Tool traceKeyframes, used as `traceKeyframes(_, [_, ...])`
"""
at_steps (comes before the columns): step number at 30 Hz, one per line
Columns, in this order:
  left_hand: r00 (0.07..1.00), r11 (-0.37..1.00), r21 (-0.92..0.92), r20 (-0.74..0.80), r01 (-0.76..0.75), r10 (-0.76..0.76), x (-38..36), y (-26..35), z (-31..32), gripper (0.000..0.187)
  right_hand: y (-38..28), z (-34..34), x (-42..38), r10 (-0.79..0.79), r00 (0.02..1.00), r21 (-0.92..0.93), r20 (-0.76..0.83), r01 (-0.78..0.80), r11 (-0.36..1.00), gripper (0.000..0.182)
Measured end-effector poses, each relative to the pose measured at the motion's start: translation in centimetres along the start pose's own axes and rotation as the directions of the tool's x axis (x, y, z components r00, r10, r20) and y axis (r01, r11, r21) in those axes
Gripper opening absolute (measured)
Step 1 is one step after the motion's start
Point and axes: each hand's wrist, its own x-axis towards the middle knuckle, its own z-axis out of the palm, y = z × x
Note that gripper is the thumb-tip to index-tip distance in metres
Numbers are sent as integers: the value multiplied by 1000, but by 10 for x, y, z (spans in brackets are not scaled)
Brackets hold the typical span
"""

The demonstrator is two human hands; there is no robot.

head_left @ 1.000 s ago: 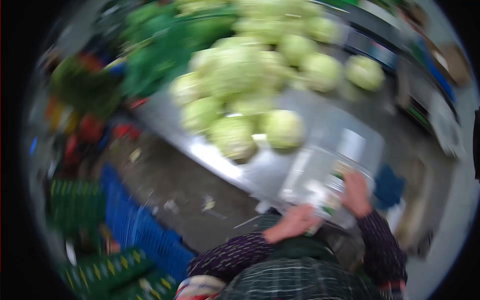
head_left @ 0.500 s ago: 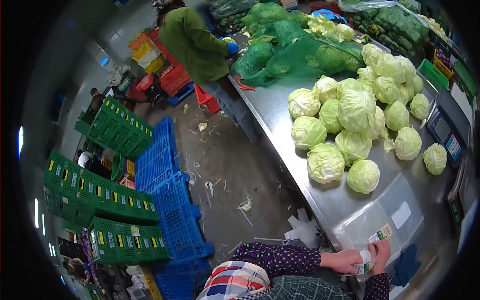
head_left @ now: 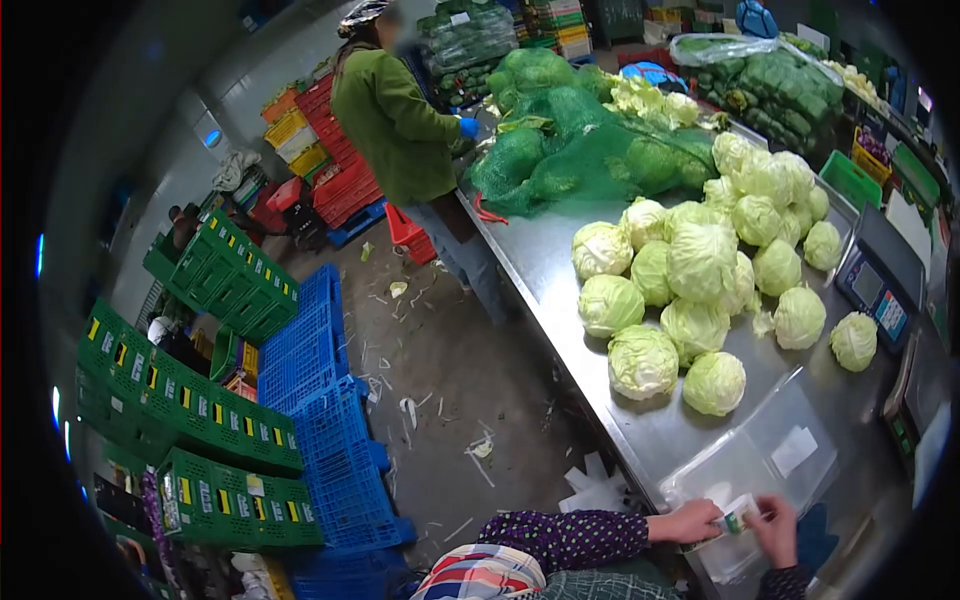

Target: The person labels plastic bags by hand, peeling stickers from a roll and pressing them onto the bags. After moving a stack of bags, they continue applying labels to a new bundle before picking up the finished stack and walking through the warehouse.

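Observation:
At the near edge of the steel table, my left hand (head_left: 692,521) is closed on a small roll of labels (head_left: 737,514), white with green print. The thumb and fingers of my right hand (head_left: 777,531) are pinched at the right side of the labels; exactly what they grip is too small to make out. Just beyond my hands lie flat clear plastic bags (head_left: 745,462) with a white paper slip (head_left: 793,450) on them. Several pale green cabbages (head_left: 700,250) are piled farther up the table, the closest a short way beyond the bags.
A digital scale (head_left: 872,290) stands at the table's right side. Green mesh sacks (head_left: 570,150) of cabbages lie at the far end, where a person in a green jacket (head_left: 395,125) stands. Green crates (head_left: 190,395) and blue pallets (head_left: 340,450) are on the left. Scraps litter the floor (head_left: 440,400).
My right hand has drawn back from the bags, and the printed label seen over them by its fingertips is now away from there. The view has shifted slightly. The person opposite is more upright.

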Motion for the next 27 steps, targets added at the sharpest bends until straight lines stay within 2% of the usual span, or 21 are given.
traceKeyframes(1, [990, 996, 7, 109, 86, -86, -1, 13, -12, 25, 14, 14, -3, 100, 989, 232, 106, -123, 965, 13])
traceKeyframes(2, [991, 997, 6, 106, 83, -83, -7, 10, -18, 25, 11, 20, -2, 94, 991, 215, 96, -113, 970, 14])
traceKeyframes(3, [975, 984, 102, -156, -146, 161, -15, 5, -17, 26, 7, 23, -9, 108, 991, 193, 79, -121, 974, 15])
traceKeyframes(4, [838, 911, 217, -361, -351, 409, -23, 2, -8, 29, -6, 27, -15, 78, 992, 156, 100, -93, 983, 16])
traceKeyframes(5, [879, 924, 86, -287, -372, 381, -29, 3, -16, 33, -23, 31, -20, 89, 991, 112, 95, -99, 989, 17])
traceKeyframes(6, [937, 923, -211, -211, -321, 277, -38, 16, -30, 31, -43, 39, -25, 58, 994, 99, 88, -67, 993, 17])
traceKeyframes(7, [990, 973, -210, -125, -92, 66, -52, 29, -42, 33, -66, 39, -29, -73, 992, -72, 100, 80, 994, 18])
traceKeyframes(8, [995, 989, -145, -85, 38, -50, -62, 20, -35, 28, -72, 45, -35, -35, 993, 20, 111, 33, 999, 18])
traceKeyframes(9, [981, 969, -240, -163, 60, -101, -76, 24, -38, 25, -74, 53, -39, -132, 989, -24, 61, 133, 991, 14])
traceKeyframes(10, [970, 941, -324, -178, 98, -163, -86, 31, -43, 27, -70, 61, -38, -232, 972, -36, 45, 234, 972, 14])
traceKeyframes(12, [929, 909, -281, -116, 308, -350, -96, 32, -45, 29, -52, 83, -32, -337, 941, -176, 27, 336, 925, 13])
traceKeyframes(14, [904, 917, -241, -214, 318, -369, -103, 10, -28, 30, -36, 101, -27, -506, 862, -383, 28, 477, 791, 11])
traceKeyframes(15, [900, 932, -211, -268, 293, -344, -103, -15, -18, 32, -23, 112, -23, -523, 852, -349, 8, 493, 797, 11])
traceKeyframes(16, [897, 933, -58, -258, 356, -358, -102, -34, -13, 36, -14, 116, -22, -470, 881, -354, 52, 457, 816, 11])
traceKeyframes(18, [874, 910, -53, -261, 411, -410, -99, -17, -18, 43, -5, 121, -22, -368, 928, -311, 55, 366, 877, 14])
traceKeyframes(20, [846, 890, -46, -291, 454, -447, -99, -6, -15, 45, -4, 118, -22, -324, 941, -340, 98, 338, 878, 20])
traceKeyframes(22, [800, 846, -92, -285, 525, -528, -98, -18, -5, 47, 4, 120, -18, -303, 943, -388, 136, 332, 860, 30])
traceKeyframes(24, [803, 847, -165, -269, 505, -531, -101, -19, -6, 52, -1, 121, -20, -216, 971, -316, 100, 237, 919, 33])
traceKeyframes(25, [789, 842, -195, -293, 504, -540, -99, -49, 9, 52, -3, 118, -16, -238, 966, -308, 96, 257, 916, 33])
traceKeyframes(27, [767, 830, -64, -349, 554, -538, -110, -48, 7, 50, -4, 118, -20, -167, 979, -281, 120, 195, 940, 40])
